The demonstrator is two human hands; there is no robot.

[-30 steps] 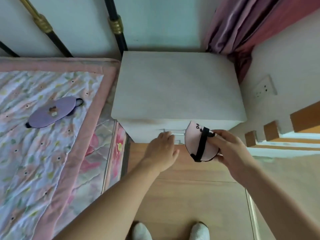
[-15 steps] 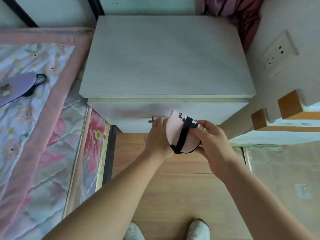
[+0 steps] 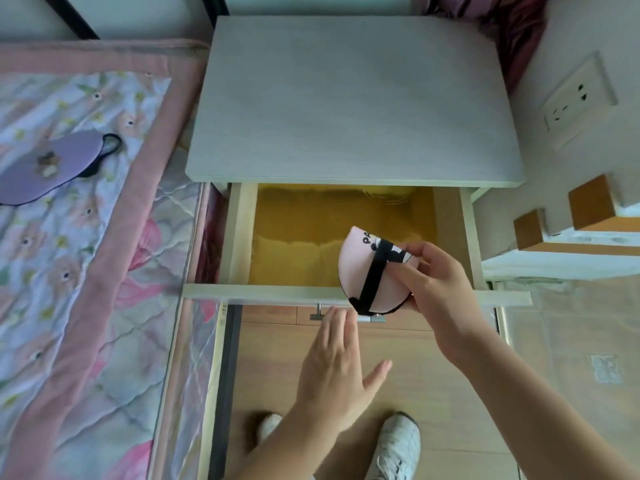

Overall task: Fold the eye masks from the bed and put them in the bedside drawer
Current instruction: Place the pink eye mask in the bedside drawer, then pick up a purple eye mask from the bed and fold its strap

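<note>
The bedside drawer (image 3: 242,292) stands pulled out, its yellow lined inside showing. My right hand (image 3: 436,282) holds a folded pink eye mask (image 3: 360,271) with a black strap wrapped around it, over the drawer's front right part. My left hand (image 3: 336,372) hovers flat with fingers spread just below the drawer's metal handle (image 3: 317,315), holding nothing. A purple eye mask (image 3: 52,168) with a black strap lies unfolded on the floral bedspread (image 3: 69,271) at the left.
The white bedside table top (image 3: 353,98) is above the drawer. A wall socket (image 3: 578,95) and wooden blocks (image 3: 588,209) are at the right. The bed edge runs along the drawer's left side. My white shoes (image 3: 398,445) stand on the wooden floor below.
The drawer was shut and now stands pulled out. My left hand has let go of the handle and drawn back. My right hand has carried the pink mask over the drawer.
</note>
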